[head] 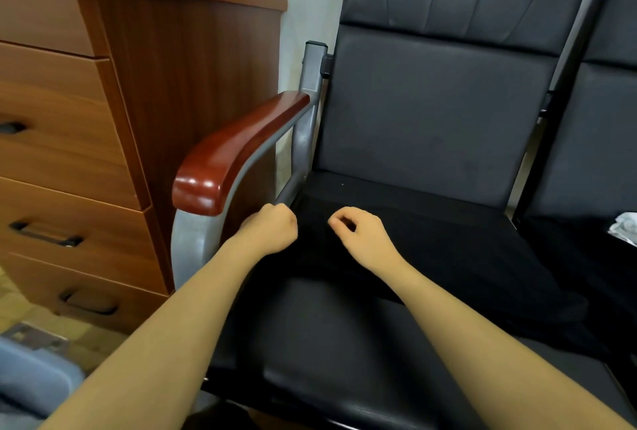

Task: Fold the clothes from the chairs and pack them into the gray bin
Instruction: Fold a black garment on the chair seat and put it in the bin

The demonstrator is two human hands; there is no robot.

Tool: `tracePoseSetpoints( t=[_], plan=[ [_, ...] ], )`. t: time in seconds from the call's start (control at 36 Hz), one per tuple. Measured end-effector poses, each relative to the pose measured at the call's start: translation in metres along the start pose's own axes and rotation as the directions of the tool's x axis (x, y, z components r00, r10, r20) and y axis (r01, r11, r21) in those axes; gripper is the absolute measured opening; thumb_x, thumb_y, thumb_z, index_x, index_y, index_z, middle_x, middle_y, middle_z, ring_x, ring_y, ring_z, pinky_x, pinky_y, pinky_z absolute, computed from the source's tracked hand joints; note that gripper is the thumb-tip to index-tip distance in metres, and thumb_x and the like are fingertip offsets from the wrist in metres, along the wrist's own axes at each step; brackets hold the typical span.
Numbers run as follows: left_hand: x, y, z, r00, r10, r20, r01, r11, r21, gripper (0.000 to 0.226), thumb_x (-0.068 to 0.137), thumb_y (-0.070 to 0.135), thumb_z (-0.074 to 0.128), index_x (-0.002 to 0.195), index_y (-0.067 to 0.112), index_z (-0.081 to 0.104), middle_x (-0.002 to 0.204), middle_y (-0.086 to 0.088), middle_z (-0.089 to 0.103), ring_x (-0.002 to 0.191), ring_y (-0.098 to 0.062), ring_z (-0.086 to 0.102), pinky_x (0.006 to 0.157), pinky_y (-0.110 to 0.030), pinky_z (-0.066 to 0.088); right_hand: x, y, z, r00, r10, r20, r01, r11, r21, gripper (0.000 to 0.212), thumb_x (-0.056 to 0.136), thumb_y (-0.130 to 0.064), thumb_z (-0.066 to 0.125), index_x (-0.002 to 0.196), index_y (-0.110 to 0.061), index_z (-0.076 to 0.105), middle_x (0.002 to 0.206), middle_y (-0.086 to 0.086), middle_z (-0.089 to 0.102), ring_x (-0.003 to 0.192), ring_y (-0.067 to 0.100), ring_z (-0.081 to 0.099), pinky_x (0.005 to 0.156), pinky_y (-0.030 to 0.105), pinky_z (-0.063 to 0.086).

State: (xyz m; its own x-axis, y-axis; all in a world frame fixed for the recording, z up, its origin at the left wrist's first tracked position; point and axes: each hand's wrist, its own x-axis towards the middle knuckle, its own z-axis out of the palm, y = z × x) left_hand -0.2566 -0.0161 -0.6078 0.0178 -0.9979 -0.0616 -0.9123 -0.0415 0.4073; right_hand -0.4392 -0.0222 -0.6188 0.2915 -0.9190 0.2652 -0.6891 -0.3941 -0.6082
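A black padded chair (431,112) stands against a pale wall, and a black garment (448,257) lies spread on its seat, dark and almost featureless, spilling past the seat's right edge. At the garment's left end, the left hand (270,228) and right hand (362,233) each pinch the cloth with curled fingers. Left of the chair, a gray bin (31,374) sits low, then a wooden drawer unit (69,154).

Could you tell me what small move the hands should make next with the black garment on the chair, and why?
Probably lift the near-left edge and fold it over toward the right. Both the left hand and right hand have curled fingers at the edge of the black garment, which lies spread, unfolded, across the chair seat. The gray bin waits at lower left.
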Motion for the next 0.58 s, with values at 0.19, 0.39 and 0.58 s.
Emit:
tracePoseSetpoints(
  t=[0.19, 0.39, 0.58],
  plan=[
    [0.007, 0.029, 0.004, 0.984, -0.134, -0.12, 0.158, 0.962, 0.221, 0.035, 0.099, 0.039, 0.039, 0.107, 0.01, 0.058, 0.113, -0.009, 0.058, 0.107, -0.029, 0.054, 0.087, -0.036, 0.039, 0.001, 0.042, -0.009, 0.985, 0.146, 0.087, -0.085, 0.865, -0.494, 0.052, 0.099, -0.046, 0.036, 0.147, -0.023, 0.033, 0.156, -0.001, 0.025, 0.143, 0.021, 0.022, 0.114, 0.036, 0.017],
    [0.02, 0.032, 0.043, 0.912, -0.362, -0.192, 0.395, 0.901, 0.181, 0.053, 0.1, 0.041, 0.036, 0.137, 0.003, 0.037, 0.134, -0.015, 0.039, 0.121, -0.029, 0.039, 0.095, -0.035, 0.038, -0.008, 0.058, -0.005, 0.938, 0.269, 0.219, -0.119, 0.842, -0.527, 0.061, 0.095, -0.063, 0.014, 0.15, -0.04, 0.003, 0.158, -0.009, -0.016, 0.146, 0.018, -0.016, 0.117, 0.043, -0.01],
    [0.018, 0.031, 0.046, 0.93, -0.246, -0.275, 0.304, 0.933, 0.194, 0.037, 0.095, 0.016, 0.051, 0.129, 0.008, 0.039, 0.132, -0.014, 0.042, 0.12, -0.029, 0.042, 0.094, -0.033, 0.04, -0.008, 0.058, -0.003, 0.928, 0.298, 0.226, -0.136, 0.832, -0.537, 0.062, 0.093, -0.067, 0.013, 0.149, -0.043, 0.006, 0.159, -0.008, -0.013, 0.146, 0.019, -0.015, 0.116, 0.051, -0.008]
  ],
)
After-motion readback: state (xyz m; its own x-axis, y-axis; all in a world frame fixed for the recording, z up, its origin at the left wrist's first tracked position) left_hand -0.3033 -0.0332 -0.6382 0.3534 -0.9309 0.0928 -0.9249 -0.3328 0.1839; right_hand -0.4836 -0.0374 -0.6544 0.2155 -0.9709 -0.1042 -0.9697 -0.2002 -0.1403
